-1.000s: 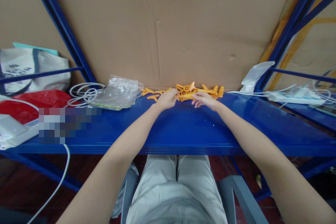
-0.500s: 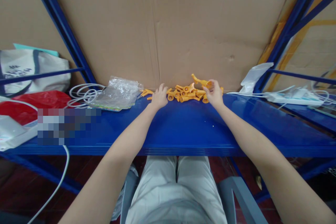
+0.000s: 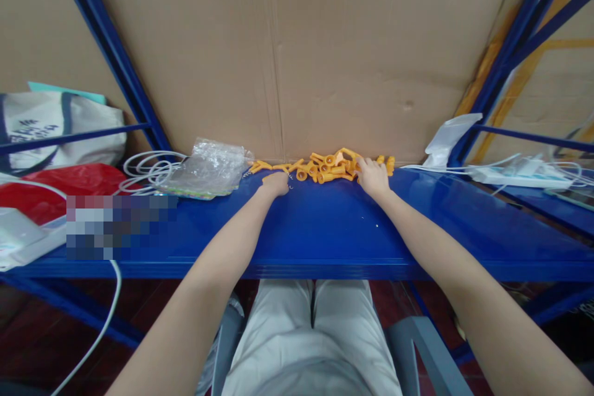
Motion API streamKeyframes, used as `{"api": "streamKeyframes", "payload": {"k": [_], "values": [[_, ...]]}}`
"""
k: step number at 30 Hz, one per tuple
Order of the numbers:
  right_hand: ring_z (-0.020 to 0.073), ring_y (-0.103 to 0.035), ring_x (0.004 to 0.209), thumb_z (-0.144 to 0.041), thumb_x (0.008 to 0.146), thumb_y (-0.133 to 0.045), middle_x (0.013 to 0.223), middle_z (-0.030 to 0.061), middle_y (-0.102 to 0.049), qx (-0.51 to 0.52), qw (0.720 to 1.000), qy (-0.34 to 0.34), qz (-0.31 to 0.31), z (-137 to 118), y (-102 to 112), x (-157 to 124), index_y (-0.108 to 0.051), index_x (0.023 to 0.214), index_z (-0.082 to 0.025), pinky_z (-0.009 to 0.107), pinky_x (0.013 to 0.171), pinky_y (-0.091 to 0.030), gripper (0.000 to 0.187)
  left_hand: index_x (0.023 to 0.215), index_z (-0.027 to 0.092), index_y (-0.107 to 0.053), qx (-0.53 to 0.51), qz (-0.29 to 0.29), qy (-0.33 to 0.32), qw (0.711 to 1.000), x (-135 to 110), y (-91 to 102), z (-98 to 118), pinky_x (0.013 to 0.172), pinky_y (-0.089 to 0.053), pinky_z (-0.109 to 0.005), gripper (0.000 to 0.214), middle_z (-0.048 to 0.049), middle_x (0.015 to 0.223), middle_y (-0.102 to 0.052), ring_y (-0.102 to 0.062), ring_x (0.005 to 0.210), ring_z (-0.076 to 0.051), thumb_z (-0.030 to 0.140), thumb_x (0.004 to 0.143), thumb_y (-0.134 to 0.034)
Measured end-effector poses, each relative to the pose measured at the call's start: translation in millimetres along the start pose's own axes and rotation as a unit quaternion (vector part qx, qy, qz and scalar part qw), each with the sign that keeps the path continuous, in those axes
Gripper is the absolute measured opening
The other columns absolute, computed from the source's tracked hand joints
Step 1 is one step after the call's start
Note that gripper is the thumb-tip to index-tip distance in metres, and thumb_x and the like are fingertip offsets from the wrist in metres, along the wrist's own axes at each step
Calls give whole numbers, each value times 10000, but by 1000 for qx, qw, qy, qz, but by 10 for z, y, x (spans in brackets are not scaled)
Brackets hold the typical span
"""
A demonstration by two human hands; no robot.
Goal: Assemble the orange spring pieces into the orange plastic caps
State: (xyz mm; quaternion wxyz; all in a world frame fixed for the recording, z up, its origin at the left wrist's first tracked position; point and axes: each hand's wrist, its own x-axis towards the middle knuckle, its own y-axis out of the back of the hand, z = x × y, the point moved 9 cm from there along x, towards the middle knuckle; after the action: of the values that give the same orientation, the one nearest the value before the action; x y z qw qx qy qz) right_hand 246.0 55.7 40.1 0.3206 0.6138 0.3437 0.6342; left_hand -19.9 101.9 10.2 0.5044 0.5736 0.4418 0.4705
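Observation:
A pile of small orange plastic parts (image 3: 327,168) lies at the back of the blue metal shelf (image 3: 325,229), against a cardboard sheet (image 3: 325,62). My left hand (image 3: 276,185) rests on the shelf at the pile's left end, curled into a fist, with an orange part showing at its knuckles. My right hand (image 3: 374,177) sits at the pile's right side, its fingers bent down onto the orange parts. Loose orange parts (image 3: 258,166) lie just left of my left hand.
A crumpled clear plastic bag (image 3: 206,167) and a coiled white cable (image 3: 148,168) lie to the left, with a red bag (image 3: 69,182) and a white tote (image 3: 51,127) beyond. A white pouch (image 3: 448,136) and power strip (image 3: 520,174) sit at right. Blue rack posts flank the shelf.
My right hand lifted an orange part above the pile, then came back down onto the pile. My left hand drew back a little and closed into a fist.

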Motion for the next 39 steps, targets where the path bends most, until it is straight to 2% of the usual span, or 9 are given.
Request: {"api": "streamKeyframes", "payload": {"k": [5,12,20,23,27,31,34,37,39], "values": [[357,-609,1246,-233,987,-467,1333,206,-673,27,999,-31,-3,97,-18,11,-547,1414,-163,487,993,-426,440,1110,208,-769,-24,26,-49,998,8,41,87,970,-562,-308,334,-125,1254,-755,-708,1176,-256,135,867,-552],[340,-617,1210,-214,971,-449,1301,183,-685,51,997,-41,32,183,23,155,-571,1348,-190,455,949,-430,397,1049,219,-792,-24,37,-123,991,-14,34,311,971,-559,-322,325,-105,1157,-786,-723,1123,-261,160,884,-518],[350,-615,1180,-256,991,-460,1292,229,-666,37,997,-41,47,-21,197,452,-563,1346,-145,446,940,-419,386,1036,193,-800,-51,39,-147,987,-16,29,361,950,-567,-313,328,-111,1132,-793,-736,1105,-260,115,869,-528],[347,-614,1191,-299,993,-471,1278,237,-671,32,999,-33,16,-154,107,488,-583,1315,-126,451,970,-418,382,1059,190,-796,-49,32,-159,985,-16,18,383,945,-566,-297,335,-101,1123,-796,-736,1105,-249,124,870,-528],[356,-614,1224,-312,960,-538,1272,238,-687,21,998,-18,-51,-256,-134,443,-583,1356,-126,505,1021,-428,440,1034,192,-796,-52,33,-164,984,-22,24,412,950,-568,-307,322,-99,1133,-794,-733,1104,-249,113,851,-542],[399,-567,1322,-311,951,-574,1348,269,-650,33,996,-7,-84,-254,-270,411,-548,1444,-120,581,1066,-422,530,1053,182,-791,-55,36,-164,984,-34,37,426,968,-564,-325,338,-117,1188,-777,-719,1137,-259,98,850,-534],[415,-543,1353,-394,916,-652,1393,247,-635,49,992,-1,-113,-192,-341,451,-524,1482,-141,601,1087,-416,632,1055,180,-791,-54,27,-167,984,-37,29,431,962,-568,-330,343,-118,1181,-778,-722,1126,-262,101,852,-525],[395,-567,1329,-475,917,-653,1408,220,-639,88,989,18,-115,-103,-350,549,-561,1450,-150,549,1081,-448,632,1049,171,-791,-50,22,-173,983,-33,16,439,952,-570,-337,341,-126,1139,-786,-729,1102,-267,105,862,-514],[348,-583,1323,-470,997,-523,1417,200,-640,132,988,34,-77,-19,-267,630,-610,1403,-152,489,1083,-463,523,1054,177,-786,-47,22,-174,983,-28,8,441,956,-564,-327,340,-113,1126,-789,-730,1097,-254,104,868,-511]]}}
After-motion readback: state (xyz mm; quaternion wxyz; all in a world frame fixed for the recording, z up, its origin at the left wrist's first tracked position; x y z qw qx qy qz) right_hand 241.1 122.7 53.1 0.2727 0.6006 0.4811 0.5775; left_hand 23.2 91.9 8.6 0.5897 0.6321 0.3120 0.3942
